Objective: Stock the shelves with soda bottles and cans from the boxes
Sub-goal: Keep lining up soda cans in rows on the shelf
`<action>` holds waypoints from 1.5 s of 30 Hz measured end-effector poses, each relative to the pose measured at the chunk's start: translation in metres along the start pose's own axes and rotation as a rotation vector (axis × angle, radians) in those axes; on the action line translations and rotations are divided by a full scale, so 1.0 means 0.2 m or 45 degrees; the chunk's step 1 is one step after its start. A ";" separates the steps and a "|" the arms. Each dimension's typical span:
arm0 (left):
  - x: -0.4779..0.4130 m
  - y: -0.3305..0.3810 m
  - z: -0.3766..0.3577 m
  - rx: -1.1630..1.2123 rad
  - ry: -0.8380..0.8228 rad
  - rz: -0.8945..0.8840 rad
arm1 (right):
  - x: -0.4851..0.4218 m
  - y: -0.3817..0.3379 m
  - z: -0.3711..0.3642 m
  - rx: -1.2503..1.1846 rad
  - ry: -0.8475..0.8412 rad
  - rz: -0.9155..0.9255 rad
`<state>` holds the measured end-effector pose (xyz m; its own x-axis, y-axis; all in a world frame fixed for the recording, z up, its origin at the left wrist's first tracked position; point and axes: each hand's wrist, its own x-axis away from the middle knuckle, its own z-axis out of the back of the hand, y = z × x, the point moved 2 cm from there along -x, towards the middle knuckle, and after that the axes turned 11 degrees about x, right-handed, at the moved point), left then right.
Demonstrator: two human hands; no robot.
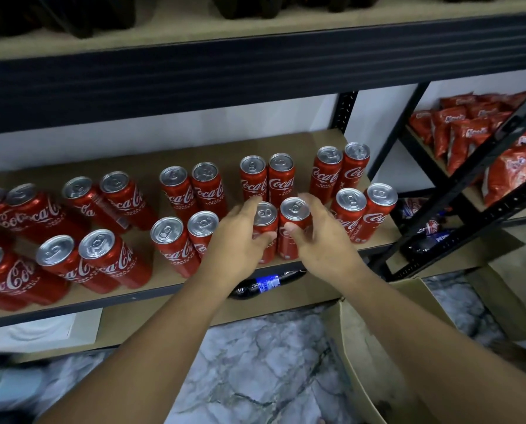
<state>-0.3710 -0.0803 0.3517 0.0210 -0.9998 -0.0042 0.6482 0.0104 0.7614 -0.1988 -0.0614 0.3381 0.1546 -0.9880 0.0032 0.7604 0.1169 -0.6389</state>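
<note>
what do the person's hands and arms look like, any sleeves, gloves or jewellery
Both are bare: the left hand and right hand wear no gloves, rings or watch, and no sleeve shows on either forearm in view.

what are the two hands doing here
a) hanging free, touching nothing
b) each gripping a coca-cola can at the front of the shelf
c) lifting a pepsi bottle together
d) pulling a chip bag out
b: the left hand curls round one upright Coca-Cola can, and the right hand curls round the second can right beside it, near the front of the shelf.
</note>
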 end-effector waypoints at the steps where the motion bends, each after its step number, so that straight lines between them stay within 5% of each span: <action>1: 0.00 0.00 0.00 -0.004 0.000 -0.004 | 0.00 0.00 0.00 0.000 -0.010 0.007; 9: 0.14 0.04 0.10 0.080 0.045 -0.059 | 0.14 -0.15 0.06 0.249 0.181 0.236; 14: 0.36 -0.04 0.29 0.118 0.274 -0.112 | 0.24 -0.36 -0.05 0.220 0.057 0.410; 20: 0.45 -0.26 0.49 0.061 0.458 -0.013 | 0.21 -0.50 -0.29 -0.003 -0.134 0.327; 30: 0.36 -0.39 0.48 0.070 0.222 0.112 | 0.07 -0.56 -0.51 -0.151 -0.122 0.032; 45: 0.34 -0.44 0.47 0.066 0.326 0.075 | 0.07 -0.54 -0.48 -0.125 -0.206 0.084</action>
<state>-0.4978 -0.1509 0.3453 0.2535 -0.9601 -0.1179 0.6004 0.0607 0.7974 -0.3391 -0.0985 0.3335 0.3075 -0.9484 0.0769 0.6815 0.1630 -0.7135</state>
